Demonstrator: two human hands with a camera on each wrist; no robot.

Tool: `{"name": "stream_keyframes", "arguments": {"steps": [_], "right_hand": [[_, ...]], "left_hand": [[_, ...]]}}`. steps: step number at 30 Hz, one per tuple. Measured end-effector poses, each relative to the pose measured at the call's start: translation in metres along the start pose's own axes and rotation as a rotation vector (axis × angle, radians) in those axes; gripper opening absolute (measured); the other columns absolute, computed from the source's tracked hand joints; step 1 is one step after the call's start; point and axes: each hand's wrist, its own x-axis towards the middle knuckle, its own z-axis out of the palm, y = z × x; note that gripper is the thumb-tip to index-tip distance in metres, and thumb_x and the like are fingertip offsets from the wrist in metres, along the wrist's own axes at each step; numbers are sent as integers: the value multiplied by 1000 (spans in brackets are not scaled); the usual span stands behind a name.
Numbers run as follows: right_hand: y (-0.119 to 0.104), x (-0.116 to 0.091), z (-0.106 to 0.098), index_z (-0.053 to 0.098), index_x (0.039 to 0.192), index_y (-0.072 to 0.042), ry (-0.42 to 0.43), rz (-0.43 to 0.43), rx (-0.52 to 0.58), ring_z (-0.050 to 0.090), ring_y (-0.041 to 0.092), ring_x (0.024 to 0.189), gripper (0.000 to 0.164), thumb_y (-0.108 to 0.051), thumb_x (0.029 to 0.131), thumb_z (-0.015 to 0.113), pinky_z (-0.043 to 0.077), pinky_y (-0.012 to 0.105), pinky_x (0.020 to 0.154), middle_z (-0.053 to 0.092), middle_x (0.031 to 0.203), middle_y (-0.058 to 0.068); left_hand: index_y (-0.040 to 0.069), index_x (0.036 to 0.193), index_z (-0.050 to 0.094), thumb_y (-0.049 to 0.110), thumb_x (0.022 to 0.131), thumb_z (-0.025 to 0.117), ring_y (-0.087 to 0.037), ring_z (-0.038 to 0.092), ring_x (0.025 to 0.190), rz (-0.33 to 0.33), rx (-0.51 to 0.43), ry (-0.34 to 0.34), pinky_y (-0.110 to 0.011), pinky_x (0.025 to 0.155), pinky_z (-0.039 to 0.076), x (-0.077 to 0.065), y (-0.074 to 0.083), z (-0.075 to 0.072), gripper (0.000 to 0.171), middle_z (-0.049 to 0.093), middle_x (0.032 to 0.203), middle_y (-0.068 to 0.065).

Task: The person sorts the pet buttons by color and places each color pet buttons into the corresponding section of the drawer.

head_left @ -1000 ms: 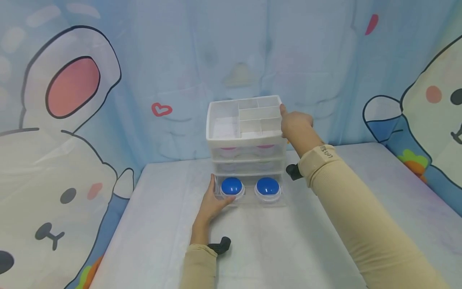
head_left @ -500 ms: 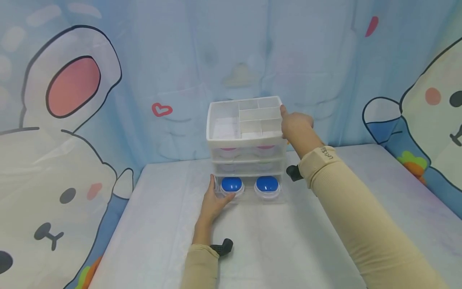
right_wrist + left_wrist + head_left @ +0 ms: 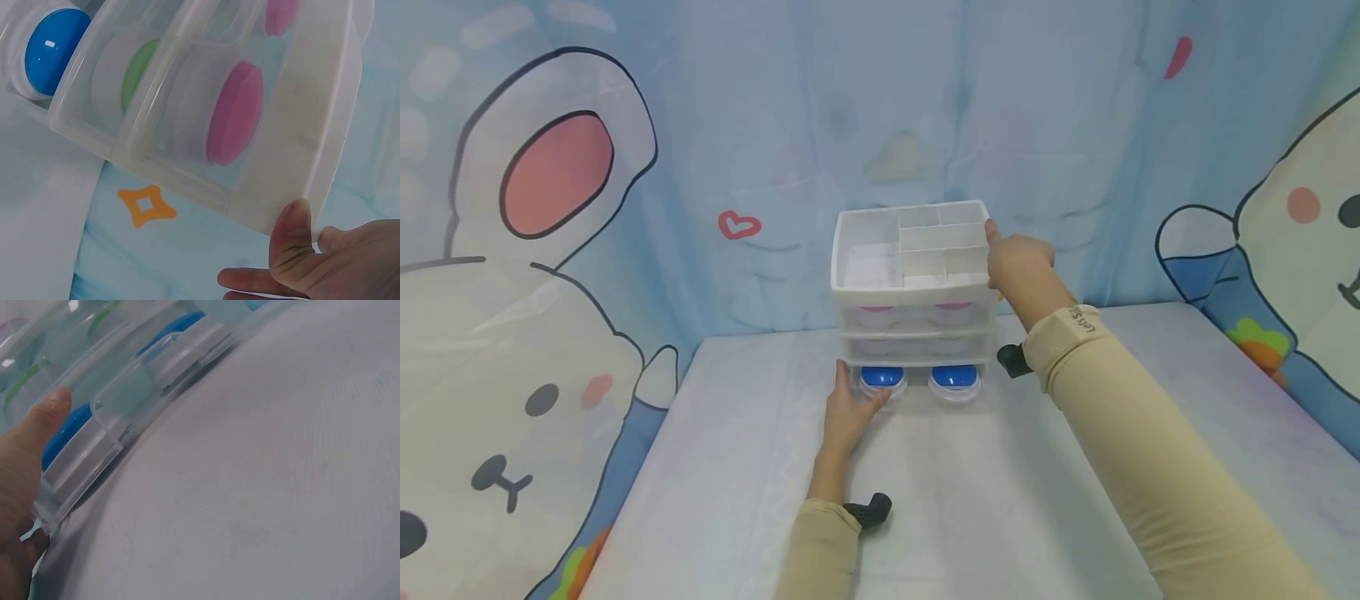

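A small white drawer cabinet (image 3: 910, 293) with clear drawers stands at the back of the table. Its bottom drawer (image 3: 917, 407) sticks partly out, holding two round white pieces with blue domed tops (image 3: 954, 377). My left hand (image 3: 844, 417) spans the drawer's left front corner, its thumb across the front and a finger along the side. In the left wrist view the thumb (image 3: 47, 419) lies straight over the clear drawer front. My right hand (image 3: 1021, 265) rests against the cabinet's right side near the top; in the right wrist view its thumb (image 3: 296, 222) presses the upper corner.
Divided compartments form the cabinet's top tray (image 3: 868, 250). Pink-topped pieces (image 3: 236, 115) and a green-topped piece (image 3: 139, 72) show through the closed upper drawers. A white cloth (image 3: 730, 467) covers the table, and a blue cartoon curtain (image 3: 760, 125) hangs right behind.
The bottom drawer has slid back into the cabinet, hiding more of the blue tops. My left hand has moved forward with it, while my right hand has stayed on the cabinet's side.
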Motion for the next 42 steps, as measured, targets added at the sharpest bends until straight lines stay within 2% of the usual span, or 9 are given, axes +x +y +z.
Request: {"name": "stream_keyframes", "arguments": {"steps": [6, 15, 22, 27, 31, 34, 38, 42], "right_hand": [[1, 2, -1, -7, 152, -6, 2, -4, 13, 55, 36, 109, 91, -21, 93, 60, 50, 44, 80, 52, 128, 31], [5, 5, 3, -8, 152, -7, 2, -5, 20, 56, 35, 104, 92, -21, 92, 62, 51, 43, 76, 52, 126, 31], [4, 1, 5, -9, 152, -7, -10, -4, 22, 57, 34, 97, 91, -21, 93, 60, 48, 41, 73, 55, 121, 31], [0, -2, 2, -9, 152, -7, -10, -6, 10, 57, 33, 95, 90, -22, 94, 59, 47, 40, 72, 57, 119, 30], [-6, -4, 3, -9, 152, -7, -22, -20, 10, 57, 32, 96, 91, -23, 94, 59, 47, 41, 75, 59, 118, 29], [-9, -4, 6, -11, 151, -7, -27, -29, 9, 58, 30, 90, 92, -23, 94, 59, 48, 39, 72, 63, 109, 24], [-10, -2, 9, -9, 152, -7, 1, -29, 17, 59, 32, 93, 92, -22, 93, 60, 49, 40, 71, 61, 113, 27], [-10, 4, 17, -6, 152, -6, 11, -57, 35, 57, 39, 105, 91, -23, 92, 62, 50, 48, 82, 57, 120, 31]], "left_hand": [[3, 152, 9, 52, 77, 73, -34, 26, 142, -7, 3, 49, -44, 117, 23, 7, 4, 5, 110, 25, 154, -19], [-3, 150, 17, 54, 74, 74, -38, 41, 133, 10, 68, 134, -44, 111, 36, 14, 3, 16, 110, 36, 148, -23], [1, 150, 19, 56, 72, 75, -40, 47, 127, -54, 76, 164, -46, 108, 39, 13, 4, 20, 110, 43, 142, -27], [-1, 149, 21, 57, 73, 73, -41, 51, 123, -50, 93, 194, -46, 105, 42, 15, 6, 19, 109, 49, 135, -30], [-4, 146, 29, 50, 78, 72, -41, 53, 121, -53, 118, 248, -47, 103, 43, 12, 4, 14, 97, 51, 133, -29], [-4, 142, 37, 45, 83, 69, -40, 54, 121, -47, 144, 276, -47, 103, 43, 12, 1, 12, 84, 53, 133, -26], [3, 139, 45, 45, 85, 67, -37, 55, 121, -26, 143, 269, -47, 104, 44, 14, -3, 11, 72, 56, 132, -20], [4, 137, 48, 38, 87, 65, -36, 54, 123, -39, 115, 269, -47, 105, 43, 12, -6, 10, 63, 56, 132, -19]]}}
